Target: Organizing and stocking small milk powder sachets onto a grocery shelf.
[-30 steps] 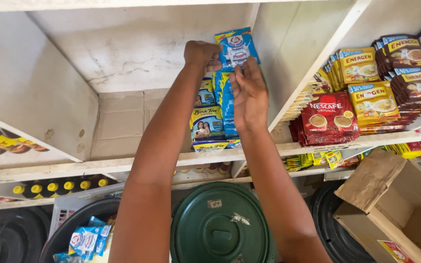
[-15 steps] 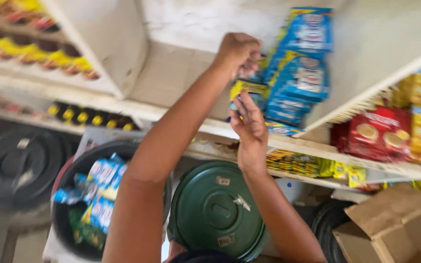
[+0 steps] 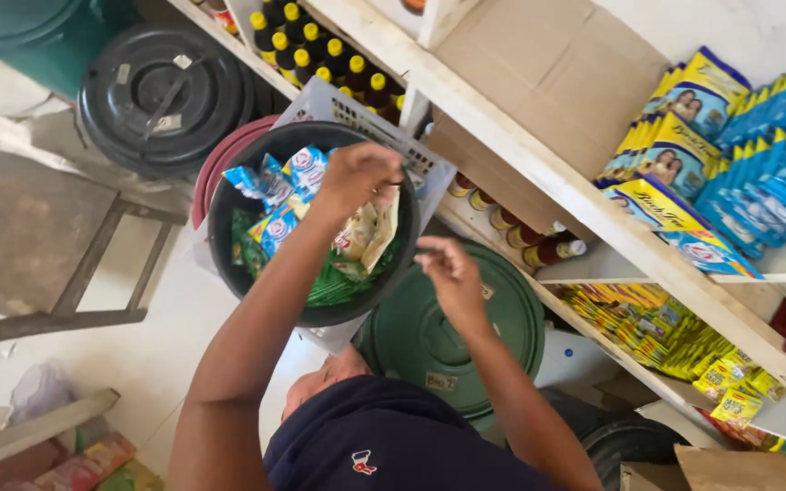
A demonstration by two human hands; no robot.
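My left hand reaches into a black basin and is closed on a bunch of cream sachets that hang below the fingers. The basin also holds blue-and-white sachets and green sachets. My right hand hovers just right of the basin, over a round green lid. Its fingers are loosely curled and hold nothing. Stacked blue packs and yellow-and-blue packs stand on the white shelf at the upper right.
The basin rests in a white plastic crate. Dark bottles with yellow caps line a lower shelf, and yellow sachets lie further right. A black round lid and a wooden stool are at left. A cardboard box sits on the shelf.
Both hands have come down from the blue packs on the shelf. The left hand now grips sachets in the basin, the right hangs over the green lid. The view has swung downward.
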